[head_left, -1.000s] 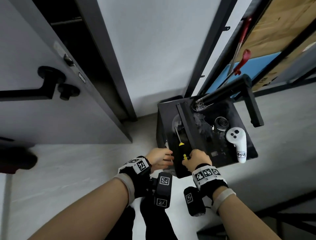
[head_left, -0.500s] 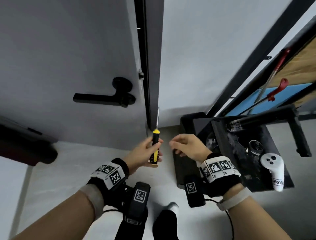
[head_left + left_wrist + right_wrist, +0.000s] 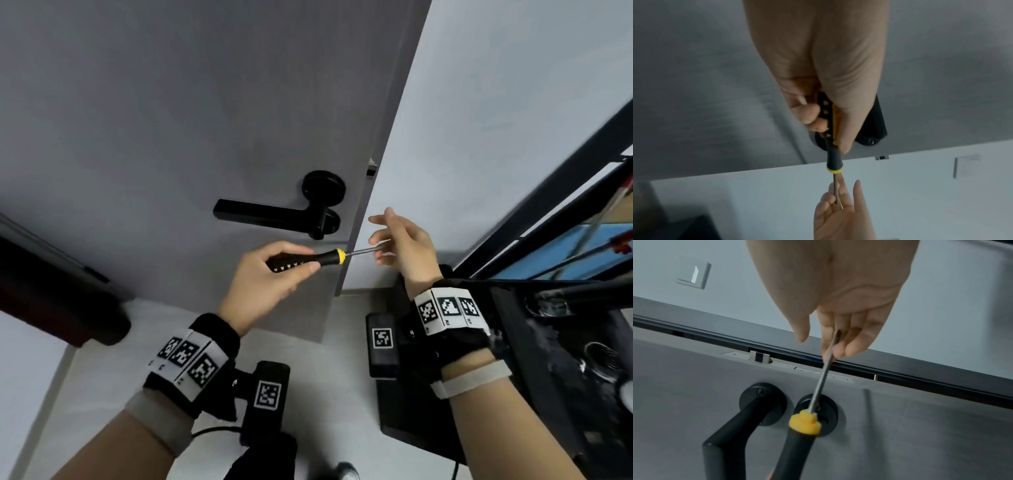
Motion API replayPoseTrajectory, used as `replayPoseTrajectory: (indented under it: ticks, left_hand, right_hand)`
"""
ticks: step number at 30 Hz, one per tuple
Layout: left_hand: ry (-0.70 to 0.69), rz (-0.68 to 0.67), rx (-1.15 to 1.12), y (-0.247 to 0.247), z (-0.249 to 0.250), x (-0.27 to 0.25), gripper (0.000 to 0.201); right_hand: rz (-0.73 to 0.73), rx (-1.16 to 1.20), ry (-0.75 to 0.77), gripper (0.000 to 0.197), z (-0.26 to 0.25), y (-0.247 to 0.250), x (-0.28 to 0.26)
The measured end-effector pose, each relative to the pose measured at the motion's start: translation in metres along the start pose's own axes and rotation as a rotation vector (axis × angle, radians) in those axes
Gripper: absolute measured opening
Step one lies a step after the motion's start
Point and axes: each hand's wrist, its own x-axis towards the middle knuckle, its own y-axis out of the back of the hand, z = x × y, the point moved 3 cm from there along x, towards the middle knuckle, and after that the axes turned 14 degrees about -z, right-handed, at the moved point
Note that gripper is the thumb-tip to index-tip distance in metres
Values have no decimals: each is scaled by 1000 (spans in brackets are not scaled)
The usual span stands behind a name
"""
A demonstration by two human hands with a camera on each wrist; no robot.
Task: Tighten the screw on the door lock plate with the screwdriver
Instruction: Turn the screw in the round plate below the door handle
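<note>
Left grip (image 3: 274,274) is curled tight round the handle of the screwdriver (image 3: 308,263), thumb along the side. Right grip (image 3: 399,245) is half spread, fingers (image 3: 840,344) loosely around the bare shaft near the tip; touching or not, I cannot tell for sure. The tool lies almost horizontal at the centre of the head view, its shaft crossing the door edge (image 3: 363,205).

Step in hand, as I judge: bringing and aiming the tool; the tip is not yet at any screw. The lock plate (image 3: 822,372) sits on the narrow door edge, centre of the right wrist view, w/ a small screw (image 3: 832,376) just beside the shaft. Next move needs the tip turned toward that edge, seated square in the screw head, then pushed and twisted.

Materials: handle is black rubbery plastic w/ yellow collar and small yellow marks, shaft thin bright steel. Door is matt grey, flat. Lever handle (image 3: 270,216) is matt black metal on a round rose.
</note>
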Motion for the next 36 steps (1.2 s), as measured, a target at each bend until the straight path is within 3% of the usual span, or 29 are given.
replayPoseTrajectory:
  ticks: [3, 7, 14, 15, 18, 19, 22, 27, 36]
  left_hand:
    - [-174, 138, -170, 2, -17, 6, 13]
    - [-439, 178, -453, 4, -32, 16, 21]
    - [-797, 188, -437, 12, -49, 33, 19]
    - [-846, 188, -395, 12, -51, 34, 20]
    - [-943, 185, -298, 13, -53, 39, 32]
    - [-972, 192, -284, 13, -56, 39, 35]
    - [-1115, 237, -173, 8, -68, 34, 33]
    - [-1350, 422, 86, -16, -81, 16, 31]
    - [-1537, 640, 189, -48, -78, 10, 32]
  right_hand:
    - [-15, 34, 103, 39, 6, 3, 20]
    - [-65, 84, 185, 45, 21, 1, 49]
    - [-353, 190, 439, 54, 35, -24, 81]
    - [-349, 169, 476, 62, 34, -28, 81]
    - [-312, 48, 558, 112, 27, -31, 75]
    - [-321, 9, 597, 111, 26, -30, 73]
    - [-396, -44, 687, 65, 31, -28, 72]
    - [-484, -22, 757, 35, 56, -24, 87]
    - [-418, -58, 879, 41, 79, -28, 93]
